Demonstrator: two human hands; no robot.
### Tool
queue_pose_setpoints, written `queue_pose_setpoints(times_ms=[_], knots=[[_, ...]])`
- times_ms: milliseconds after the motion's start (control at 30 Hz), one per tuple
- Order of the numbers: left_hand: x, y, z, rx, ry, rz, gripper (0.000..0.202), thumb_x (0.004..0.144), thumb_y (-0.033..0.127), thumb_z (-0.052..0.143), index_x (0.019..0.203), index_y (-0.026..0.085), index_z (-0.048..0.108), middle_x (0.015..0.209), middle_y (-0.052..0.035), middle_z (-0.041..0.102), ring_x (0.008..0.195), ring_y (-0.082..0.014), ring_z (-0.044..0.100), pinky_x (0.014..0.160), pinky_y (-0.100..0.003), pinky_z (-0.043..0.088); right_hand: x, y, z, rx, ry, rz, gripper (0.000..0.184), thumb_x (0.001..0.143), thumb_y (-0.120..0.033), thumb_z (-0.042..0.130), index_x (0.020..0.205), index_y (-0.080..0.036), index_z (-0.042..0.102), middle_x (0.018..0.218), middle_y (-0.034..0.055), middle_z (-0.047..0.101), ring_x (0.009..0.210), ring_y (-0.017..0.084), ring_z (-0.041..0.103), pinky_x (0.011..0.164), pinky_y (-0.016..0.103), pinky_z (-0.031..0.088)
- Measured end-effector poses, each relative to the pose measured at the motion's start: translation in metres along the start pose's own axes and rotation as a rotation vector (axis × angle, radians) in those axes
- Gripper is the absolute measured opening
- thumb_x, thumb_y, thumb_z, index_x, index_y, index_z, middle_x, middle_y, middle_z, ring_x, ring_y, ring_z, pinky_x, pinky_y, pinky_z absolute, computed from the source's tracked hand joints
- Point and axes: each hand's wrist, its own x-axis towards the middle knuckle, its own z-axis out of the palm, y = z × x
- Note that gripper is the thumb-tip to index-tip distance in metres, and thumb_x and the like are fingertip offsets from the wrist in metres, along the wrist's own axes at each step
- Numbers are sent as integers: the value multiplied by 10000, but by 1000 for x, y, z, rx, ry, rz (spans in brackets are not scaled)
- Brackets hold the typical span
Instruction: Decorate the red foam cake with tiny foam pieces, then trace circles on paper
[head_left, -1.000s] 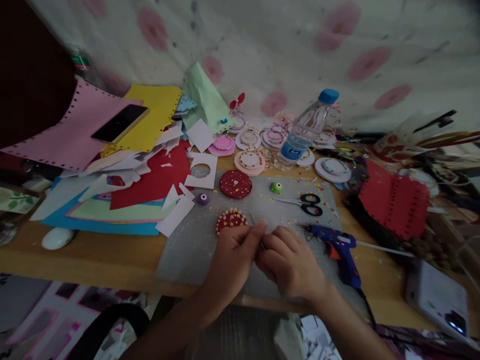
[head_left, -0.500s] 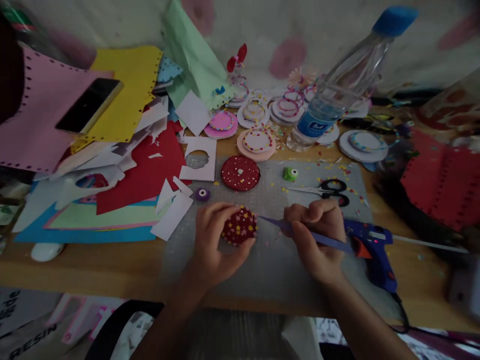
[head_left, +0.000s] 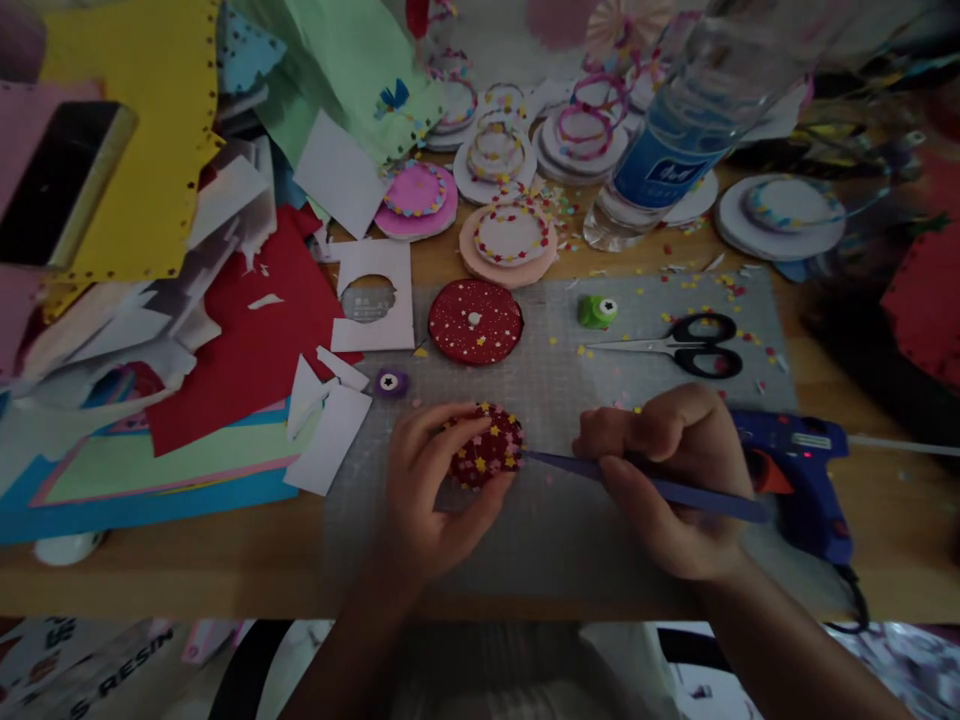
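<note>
My left hand (head_left: 427, 490) curls round a small red disc (head_left: 489, 447) dotted with yellow and pink stars, holding it on the grey cutting mat (head_left: 555, 520). My right hand (head_left: 671, 480) pinches a thin blue tool (head_left: 660, 488) like a pen, its tip touching the disc's right edge. A second, larger red disc (head_left: 475, 320) lies flat on the mat just beyond.
Black scissors (head_left: 686, 345), a green punch (head_left: 598, 311) and a purple punch (head_left: 391, 382) lie on the mat. A blue glue gun (head_left: 799, 475) sits right of my hand. A water bottle (head_left: 675, 140), decorated paper rounds (head_left: 510, 235), stacked coloured paper (head_left: 255, 330) and a phone (head_left: 60, 180) crowd the table.
My hands separated from a joined pinch; the left took the starred disc, the right brought the blue tool's tip to its edge. The view has moved closer and lower.
</note>
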Motion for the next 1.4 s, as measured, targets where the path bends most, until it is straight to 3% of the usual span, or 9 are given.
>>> queue_pose_setpoints(times_ms=[1400], knots=[[0,1,-1,23,-28,-37,312,875,261,683,1182,252,629,1228,-78,622,1134,-258,608,1035,-504,484,1,0,0,-93,-18,0,191,935,-144,533,881,-276,406,672,-47,388,552,121,388,495,284,308]])
